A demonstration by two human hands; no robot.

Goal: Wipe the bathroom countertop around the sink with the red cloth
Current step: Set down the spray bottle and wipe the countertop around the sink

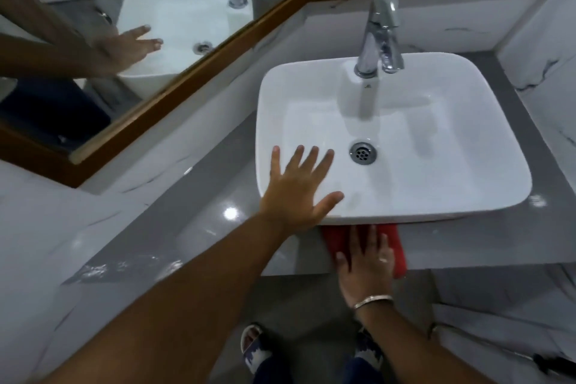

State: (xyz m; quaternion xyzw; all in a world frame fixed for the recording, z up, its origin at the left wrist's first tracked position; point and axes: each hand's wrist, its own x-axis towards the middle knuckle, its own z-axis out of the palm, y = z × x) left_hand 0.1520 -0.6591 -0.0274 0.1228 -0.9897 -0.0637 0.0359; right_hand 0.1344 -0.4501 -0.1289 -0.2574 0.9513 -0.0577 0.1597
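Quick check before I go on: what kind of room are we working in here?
Most likely a bathroom. A white vessel sink with a chrome faucet sits on a grey countertop, a wood-framed mirror runs along the marble-look wall, and the right hand presses a red cloth at the counter's front edge.

A bathroom — white basin (392, 146), chrome tap (378, 34), wood-framed mirror (131, 25), marble-look walls.

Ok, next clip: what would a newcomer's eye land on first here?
Probably the white vessel sink with its chrome tap, filling the middle of the grey countertop. Next, the left hand spread flat on the sink's near-left corner, and the right hand pressing the red cloth onto the counter's front edge, just below the basin.
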